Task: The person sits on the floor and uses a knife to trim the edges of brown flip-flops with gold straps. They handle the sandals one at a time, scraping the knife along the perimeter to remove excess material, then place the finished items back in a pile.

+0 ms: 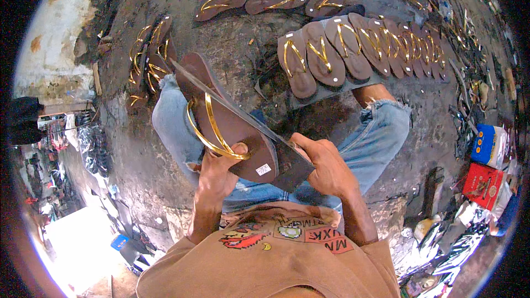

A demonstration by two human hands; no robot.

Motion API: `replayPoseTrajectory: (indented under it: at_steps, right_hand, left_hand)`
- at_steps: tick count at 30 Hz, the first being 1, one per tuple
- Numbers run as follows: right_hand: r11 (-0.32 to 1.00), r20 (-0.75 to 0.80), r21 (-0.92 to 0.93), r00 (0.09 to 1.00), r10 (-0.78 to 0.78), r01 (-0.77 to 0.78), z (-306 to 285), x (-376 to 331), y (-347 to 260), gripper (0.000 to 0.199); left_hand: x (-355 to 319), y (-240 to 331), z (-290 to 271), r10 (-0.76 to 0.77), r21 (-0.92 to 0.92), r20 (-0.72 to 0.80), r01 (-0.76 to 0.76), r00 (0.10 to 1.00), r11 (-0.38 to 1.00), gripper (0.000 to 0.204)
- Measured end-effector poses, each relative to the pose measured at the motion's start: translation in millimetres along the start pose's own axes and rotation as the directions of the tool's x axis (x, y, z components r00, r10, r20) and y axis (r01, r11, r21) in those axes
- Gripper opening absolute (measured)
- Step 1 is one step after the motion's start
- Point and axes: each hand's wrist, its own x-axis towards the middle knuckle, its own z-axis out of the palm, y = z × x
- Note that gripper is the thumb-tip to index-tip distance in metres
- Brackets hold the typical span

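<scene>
A brown flip-flop (245, 146) with gold straps is held up over my lap, its toe end pointing away to the upper left. My left hand (216, 175) grips it at the near end, thumb over the gold strap, beside a small white sticker. A dark flat sheet (295, 170) lies against the sandal's right side and runs along behind it. My right hand (327, 164) is closed on this sheet's right edge, thumb on top. The fingers of both hands are partly hidden underneath.
A row of brown sandals (342, 49) with gold straps leans together at the upper right. More sandals (276, 1) lie at the far side and left. A red box (483, 186) and a blue box (487, 144) stand at right amid scraps. My jeans-clad legs (375, 138) are bent around the work.
</scene>
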Motion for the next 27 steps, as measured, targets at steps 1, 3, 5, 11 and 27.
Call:
replayPoseTrajectory:
  at_steps: [1,3,5,11,27]
  right_hand:
    - [1.0,0.018,0.003,1.0,-0.004,0.004,-1.1,4.8,-0.4,0.018]
    - [1.0,0.05,0.008,0.999,-0.017,0.017,-4.4,13.6,-1.6,0.026]
    - [1.0,0.052,-0.006,0.998,-0.019,0.019,-4.4,23.9,-4.5,0.028]
    - [0.977,-0.403,0.178,0.915,-0.039,0.12,27.7,71.3,25.7,0.032]
    - [0.558,-0.544,0.812,0.568,0.618,0.17,-24.7,-42.8,64.6,0.035]
  left_hand:
    - [1.8,-1.4,-3.8,-0.002,-0.01,0.009,0.002,1.0,1.0,0.045]
    - [5.7,-6.2,-15.7,-0.001,-0.028,0.031,0.002,1.0,1.0,0.046]
    - [3.0,-8.0,-23.4,0.007,-0.006,0.008,-0.007,1.0,1.0,0.047]
    - [-12.4,1.0,2.8,-0.035,0.113,-0.051,0.041,0.998,0.993,0.052]
    - [267.5,-118.1,36.6,-0.153,0.548,-0.058,0.16,0.986,0.821,0.089]
